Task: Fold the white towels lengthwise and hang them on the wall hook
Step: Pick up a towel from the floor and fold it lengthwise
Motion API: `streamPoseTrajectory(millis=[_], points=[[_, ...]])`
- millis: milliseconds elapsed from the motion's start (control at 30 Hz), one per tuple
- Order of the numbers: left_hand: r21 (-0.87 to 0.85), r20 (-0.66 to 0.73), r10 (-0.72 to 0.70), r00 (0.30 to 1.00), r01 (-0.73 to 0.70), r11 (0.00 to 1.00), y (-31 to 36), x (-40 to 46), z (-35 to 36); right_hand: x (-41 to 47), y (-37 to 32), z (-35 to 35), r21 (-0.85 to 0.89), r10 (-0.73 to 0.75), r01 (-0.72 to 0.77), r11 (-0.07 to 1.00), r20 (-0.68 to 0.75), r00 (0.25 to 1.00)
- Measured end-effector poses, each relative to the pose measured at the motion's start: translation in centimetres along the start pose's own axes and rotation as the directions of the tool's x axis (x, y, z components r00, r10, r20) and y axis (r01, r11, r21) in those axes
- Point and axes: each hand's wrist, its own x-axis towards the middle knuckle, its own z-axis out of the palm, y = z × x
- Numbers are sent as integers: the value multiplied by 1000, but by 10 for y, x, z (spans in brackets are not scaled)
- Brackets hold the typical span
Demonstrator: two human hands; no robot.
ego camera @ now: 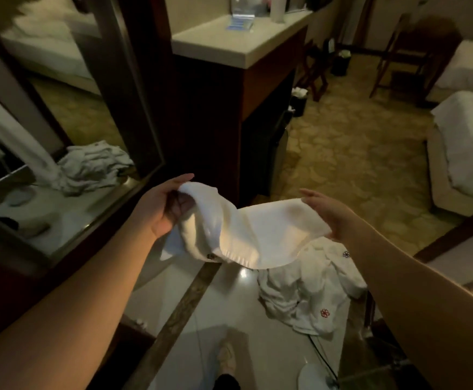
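Both hands stretch a white towel (pixel 246 235) at frame centre: left hand (pixel 168 206) grips one end, right hand (pixel 328 212) pinches the other. More crumpled towels (pixel 308 294) lie on the glossy floor (pixel 229 311) below; a desk (pixel 229 43) stands at upper centre.

**Bare arms, light shoe**

Both forearms are bare, no sleeves, watch or rings visible on the left hand (pixel 168 205) or right hand (pixel 325 212). At six o'clock, a pale shoe (pixel 227 358) shows below a dark trouser leg (pixel 227 382).

You're holding a white towel (pixel 243 235) of soft, matt terry cloth with a ribbed hem. Below you the floor (pixel 229 305) is glossy tile. The cabinet (pixel 269 77) is dark polished wood under a smooth pale countertop (pixel 229 49).
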Motion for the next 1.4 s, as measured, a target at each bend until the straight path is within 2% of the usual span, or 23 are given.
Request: streamPoseTrajectory(millis=[100,233,300,367,467,567,667,767,867,900,933,967,1067,1133,1167,1233,1267,1333,1400], points=[[-50,-28,81,996,-82,995,10,-50,-11,-28,12,21,-115,65,-47,992,165,984],[-78,12,180,984,-179,981,36,-116,-29,-63,25,58,-72,70,-45,996,395,916],[-20,10,240,971,-240,971,51,-147,-42,-84,22,78,-37,38,-26,999,370,928],[159,-20,321,947,-314,936,63,-179,-57,-104,19,97,38,-46,36,999,312,949],[460,-61,454,889,-379,803,78,-229,-80,-144,15,129,115,-127,95,989,308,943],[577,-123,495,860,-344,741,89,-276,-105,-177,14,163,-93,-159,196,976,303,940],[657,-161,535,829,-315,685,100,-330,-130,-206,20,196,-273,-232,325,906,323,918],[795,-151,613,775,-274,542,108,-386,-159,-239,33,225,-451,-343,456,767,313,886],[966,-117,744,658,-100,240,111,-447,-197,-275,56,253,-599,-406,493,631,288,868],[978,-100,757,646,-78,196,110,-466,-211,-287,65,261,-622,-405,489,612,285,869],[974,-113,745,658,-73,213,109,-484,-226,-298,75,269,-640,-400,480,599,280,873],[952,-153,713,685,-91,292,108,-503,-240,-309,84,276,-658,-393,469,589,274,878],[737,-296,561,773,-189,648,103,-560,-279,-350,102,299,-751,-296,401,524,281,913],[625,-348,501,792,-202,754,103,-594,-298,-377,109,313,-742,-167,323,588,279,946],[584,-362,486,796,-213,783,106,-609,-304,-391,111,319,-693,-91,259,673,270,958],[511,-376,458,805,-232,828,115,-639,-311,-418,114,327,-471,94,43,881,265,960],[492,-373,444,814,-233,839,120,-653,-314,-430,117,329,-352,166,-62,934,272,948],[506,-337,447,829,-241,828,128,-679,-319,-448,121,335,-218,226,-163,962,305,925],[565,-288,491,822,-269,780,133,-699,-327,-462,125,343,-169,233,-183,969,354,906]])
